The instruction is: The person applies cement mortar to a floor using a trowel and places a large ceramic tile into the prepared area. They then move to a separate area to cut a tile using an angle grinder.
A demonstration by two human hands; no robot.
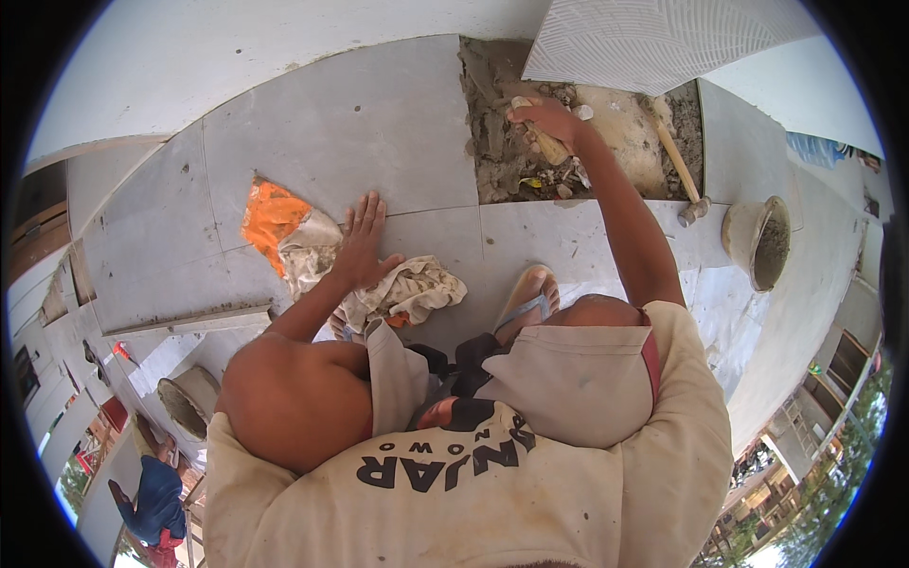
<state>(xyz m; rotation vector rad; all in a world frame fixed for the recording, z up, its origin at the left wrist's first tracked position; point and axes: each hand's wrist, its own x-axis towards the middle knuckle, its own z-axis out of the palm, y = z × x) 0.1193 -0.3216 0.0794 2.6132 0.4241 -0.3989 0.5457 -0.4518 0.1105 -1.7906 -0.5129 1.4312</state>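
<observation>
My left hand [362, 244] rests palm down on the grey floor tile [322, 123], fingers spread. Under its wrist and beside it lies a crumpled, mortar-stained cloth [417, 289] with an orange part. Farther off to the right, my right hand [551, 121] is closed around a tan, wooden-looking piece [549, 147]; I cannot make out its working end. The hand is over an untiled gap of rough mortar [502, 142] and rubble. A hammer [677, 161] with a wooden handle lies at the gap's right side, its head on the tile.
A large tile with a ridged underside [653, 43] stands tilted behind the gap. To the right is a mortar-caked bucket [757, 241]; another bucket [189, 399] stands at lower left near a long straight bar [189, 322]. A person in dark blue [156, 506] is at the far lower left.
</observation>
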